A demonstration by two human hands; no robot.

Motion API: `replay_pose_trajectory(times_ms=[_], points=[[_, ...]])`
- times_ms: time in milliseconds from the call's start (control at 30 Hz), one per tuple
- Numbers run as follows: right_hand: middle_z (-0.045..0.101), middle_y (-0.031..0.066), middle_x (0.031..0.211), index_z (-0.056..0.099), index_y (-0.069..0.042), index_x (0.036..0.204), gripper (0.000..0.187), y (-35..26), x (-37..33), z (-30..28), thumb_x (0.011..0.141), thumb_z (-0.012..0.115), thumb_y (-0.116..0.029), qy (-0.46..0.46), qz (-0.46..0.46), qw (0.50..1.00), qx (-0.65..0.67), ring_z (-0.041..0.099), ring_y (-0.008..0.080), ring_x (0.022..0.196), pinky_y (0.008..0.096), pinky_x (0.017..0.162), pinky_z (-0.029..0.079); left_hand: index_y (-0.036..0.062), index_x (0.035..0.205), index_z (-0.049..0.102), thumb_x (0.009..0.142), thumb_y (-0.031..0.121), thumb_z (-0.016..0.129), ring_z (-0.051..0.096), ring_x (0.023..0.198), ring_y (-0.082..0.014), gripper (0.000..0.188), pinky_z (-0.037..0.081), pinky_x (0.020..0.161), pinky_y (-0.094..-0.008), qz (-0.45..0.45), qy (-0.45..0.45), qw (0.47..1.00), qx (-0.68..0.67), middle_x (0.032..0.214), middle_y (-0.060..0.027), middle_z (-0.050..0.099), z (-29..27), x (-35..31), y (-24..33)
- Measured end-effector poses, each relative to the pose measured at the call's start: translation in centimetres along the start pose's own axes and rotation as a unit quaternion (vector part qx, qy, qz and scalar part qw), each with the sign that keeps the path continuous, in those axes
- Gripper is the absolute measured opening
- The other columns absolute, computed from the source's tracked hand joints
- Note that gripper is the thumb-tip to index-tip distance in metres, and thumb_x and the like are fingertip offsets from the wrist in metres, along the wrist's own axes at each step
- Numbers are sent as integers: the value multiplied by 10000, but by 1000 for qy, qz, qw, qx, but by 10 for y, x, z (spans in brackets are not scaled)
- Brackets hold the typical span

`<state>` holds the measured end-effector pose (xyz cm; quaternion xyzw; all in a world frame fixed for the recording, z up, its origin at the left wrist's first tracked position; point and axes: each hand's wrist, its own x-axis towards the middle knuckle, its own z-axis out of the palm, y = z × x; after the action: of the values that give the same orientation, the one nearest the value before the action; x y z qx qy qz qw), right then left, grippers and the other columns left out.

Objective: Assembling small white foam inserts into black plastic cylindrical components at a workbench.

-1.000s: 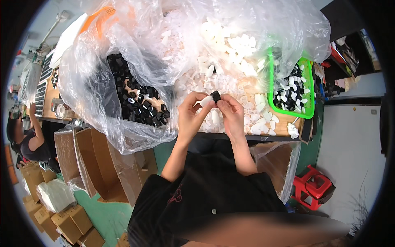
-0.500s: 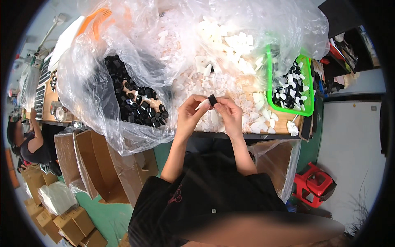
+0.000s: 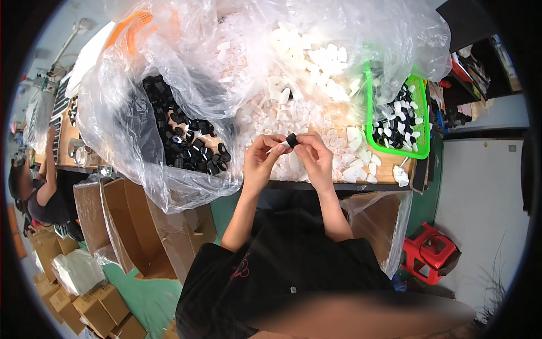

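White piece point(image 3: 284, 145) in hands point(image 3: 260, 161), long axis slanting lower left from cap point(image 3: 291, 139)

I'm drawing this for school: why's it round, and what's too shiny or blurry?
Head view: the fisheye picture is round, with a dark rim; head view: glare on the clear plastic bag, and white pieces near the top look washed out; head view: left hand and right hand fairly clear, but a patch at the bottom is smeared.

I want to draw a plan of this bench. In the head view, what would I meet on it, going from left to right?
Pile of black parts → left hand → small black piece → right hand → green basket.
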<state>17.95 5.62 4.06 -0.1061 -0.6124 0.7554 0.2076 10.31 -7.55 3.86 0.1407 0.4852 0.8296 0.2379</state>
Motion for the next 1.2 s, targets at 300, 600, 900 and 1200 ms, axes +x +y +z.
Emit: replay_pose_trajectory(times_ms=[300,600,900,1200], points=[[571,72,1092,647,29,1086,169,3,-2,-7,932,650,-41,-8,-5,999,-32,586,136,993,250,879,465,-12,930,583,925,6,645,632,1001,-183,64,554,913,-371,-29,-15,999,-32,1090,-116,632,1,-1,2],[619,89,1071,647,-15,1026,116,-3,16,-31,915,649,-48,53,-68,982,-166,595,201,1050,301,877,467,-32,1095,653,839,-7,730,640,1027,-185,269,494,924,-304,67,-62,969,228,1082,-101,670,-12,4,8],[652,129,1015,649,-5,948,100,41,53,-85,849,651,-22,118,-180,831,-513,600,349,961,408,850,488,5,1048,702,761,-25,761,669,979,-248,294,499,892,-331,192,-50,921,336,1022,-115,718,0,7,25],[661,126,971,645,-21,941,97,32,47,-73,845,646,-21,137,-215,780,-571,621,330,939,403,825,504,-8,1052,688,800,-16,735,663,958,-230,257,485,874,-310,160,0,921,357,1008,-115,707,-20,5,21]])
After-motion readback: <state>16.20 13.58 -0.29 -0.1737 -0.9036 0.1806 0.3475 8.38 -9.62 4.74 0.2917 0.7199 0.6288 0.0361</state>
